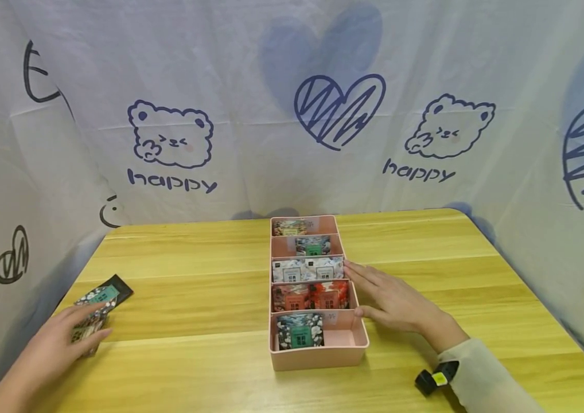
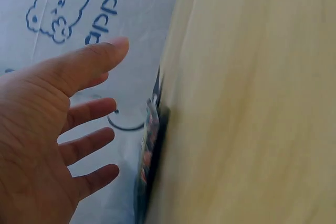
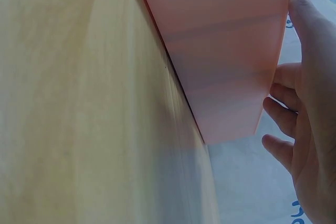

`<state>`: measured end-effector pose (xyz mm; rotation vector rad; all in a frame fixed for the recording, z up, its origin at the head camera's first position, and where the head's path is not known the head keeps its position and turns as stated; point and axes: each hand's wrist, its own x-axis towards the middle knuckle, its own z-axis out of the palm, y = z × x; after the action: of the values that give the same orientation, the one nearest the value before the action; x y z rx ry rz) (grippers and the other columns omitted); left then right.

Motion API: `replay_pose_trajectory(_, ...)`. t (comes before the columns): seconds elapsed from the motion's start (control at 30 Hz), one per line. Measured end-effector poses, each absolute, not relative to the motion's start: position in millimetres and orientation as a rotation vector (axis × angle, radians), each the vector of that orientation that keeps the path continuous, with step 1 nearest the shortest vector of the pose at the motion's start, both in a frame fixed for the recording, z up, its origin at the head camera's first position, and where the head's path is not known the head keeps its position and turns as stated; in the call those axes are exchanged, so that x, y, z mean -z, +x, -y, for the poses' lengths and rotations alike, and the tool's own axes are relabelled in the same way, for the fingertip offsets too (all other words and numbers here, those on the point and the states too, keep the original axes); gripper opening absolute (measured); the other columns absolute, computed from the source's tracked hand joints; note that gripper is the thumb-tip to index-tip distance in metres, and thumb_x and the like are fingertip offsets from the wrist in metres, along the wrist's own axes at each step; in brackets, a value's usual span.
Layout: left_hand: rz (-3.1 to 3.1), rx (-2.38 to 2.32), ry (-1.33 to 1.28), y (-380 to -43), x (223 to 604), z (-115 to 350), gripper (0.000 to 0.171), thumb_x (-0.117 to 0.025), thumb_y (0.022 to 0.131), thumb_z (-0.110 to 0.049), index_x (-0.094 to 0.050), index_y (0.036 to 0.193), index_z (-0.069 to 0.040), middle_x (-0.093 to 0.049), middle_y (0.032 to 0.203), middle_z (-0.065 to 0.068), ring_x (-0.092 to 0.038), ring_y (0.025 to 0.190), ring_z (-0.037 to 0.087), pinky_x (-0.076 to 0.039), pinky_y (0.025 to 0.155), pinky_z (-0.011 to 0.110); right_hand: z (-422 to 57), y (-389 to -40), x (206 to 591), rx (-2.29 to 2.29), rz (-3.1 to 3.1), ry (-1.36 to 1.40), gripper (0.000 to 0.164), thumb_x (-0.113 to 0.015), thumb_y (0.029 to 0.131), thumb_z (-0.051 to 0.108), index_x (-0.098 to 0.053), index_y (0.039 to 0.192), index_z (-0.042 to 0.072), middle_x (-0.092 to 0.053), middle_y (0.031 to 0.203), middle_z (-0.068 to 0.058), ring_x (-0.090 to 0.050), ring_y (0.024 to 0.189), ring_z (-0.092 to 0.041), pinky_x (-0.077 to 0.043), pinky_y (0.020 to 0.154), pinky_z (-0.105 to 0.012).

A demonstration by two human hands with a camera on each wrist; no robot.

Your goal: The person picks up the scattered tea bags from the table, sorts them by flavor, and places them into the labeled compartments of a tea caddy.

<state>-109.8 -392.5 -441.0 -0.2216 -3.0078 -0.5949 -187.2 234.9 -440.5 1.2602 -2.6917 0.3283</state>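
My left hand (image 1: 57, 344) hovers at the table's left side over a few flat tea sachets (image 1: 103, 295), one with a green label. In the left wrist view its fingers are spread and apart from the sachets (image 2: 149, 145). A pink divided box (image 1: 318, 360) stands mid-table. My right hand (image 1: 397, 298) rests against its right side, fingers extended, thumb near the rim. Front to back, its compartments hold a green-labelled floral sachet (image 1: 299, 331), red sachets (image 1: 329, 296), white sachets (image 1: 325, 268), another green-labelled sachet (image 1: 314, 246) and a yellow-labelled one (image 1: 289, 229).
The wooden table (image 1: 194, 287) meets a white cloth backdrop (image 1: 250, 160) printed with bears and hearts at its back and sides. A black strap with a yellow tag (image 1: 439, 378) is at my right wrist. Bare wood lies between the loose sachets and the box.
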Motion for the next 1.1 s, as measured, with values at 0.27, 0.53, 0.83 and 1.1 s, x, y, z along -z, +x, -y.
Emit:
replay_pose_trajectory(0.27, 3.048, 0.551, -0.107, -108.7, 448.9, 405.3, 0.072, -0.068, 0.089, -0.049, -0.051, 0.136, 0.002, -0.043, 0.131, 0.038, -0.041, 0.114, 0.060, -0.036, 0.085, 0.073, -234.3, -187.3, 438.8, -0.341, 2.699, 1.254, 0.078, -0.048, 0.098, 0.055, -0.025, 0.155, 0.007, -0.023, 0.161, -0.009, -0.033, 0.140, -0.035, -0.032, 0.112, -0.051)
replay_pose_trajectory(0.53, 3.149, 0.557, -0.066, -107.9, 456.0, 416.7, 0.082, -0.065, 0.088, -0.057, -0.046, 0.139, 0.004, -0.037, 0.136, 0.038, -0.035, 0.117, 0.063, -0.034, 0.085, 0.076, -234.2, -187.3, 438.9, -0.341, 2.702, 1.253, 0.078, -0.048, 0.098, 0.054, -0.025, 0.156, 0.007, -0.022, 0.161, -0.009, -0.033, 0.140, -0.035, -0.032, 0.112, -0.051)
replay_pose_trajectory(0.83, 3.156, 0.453, -0.099, -111.2, 458.9, 418.6, 0.084, -0.069, 0.085, -0.055, -0.049, 0.134, 0.012, -0.042, 0.132, 0.042, -0.037, 0.115, 0.062, -0.033, 0.089, 0.074, -234.3, -188.2, 440.9, -0.343, 2.711, 1.251, 0.078, -0.049, 0.098, 0.053, -0.023, 0.156, 0.008, -0.022, 0.161, -0.008, -0.033, 0.140, -0.036, -0.032, 0.112, -0.052)
replay_pose_trajectory(1.1, 3.179, 0.409, -0.051, -110.6, 458.0, 413.7, 0.088, -0.065, 0.085, -0.062, -0.050, 0.135, 0.010, -0.046, 0.120, 0.041, -0.044, 0.105, 0.059, -0.040, 0.080, 0.070, -234.2, -187.5, 439.8, -0.341, 2.722, 1.247, 0.078, -0.051, 0.098, 0.052, -0.025, 0.156, 0.007, -0.023, 0.161, -0.009, -0.032, 0.141, -0.034, -0.032, 0.112, -0.051)
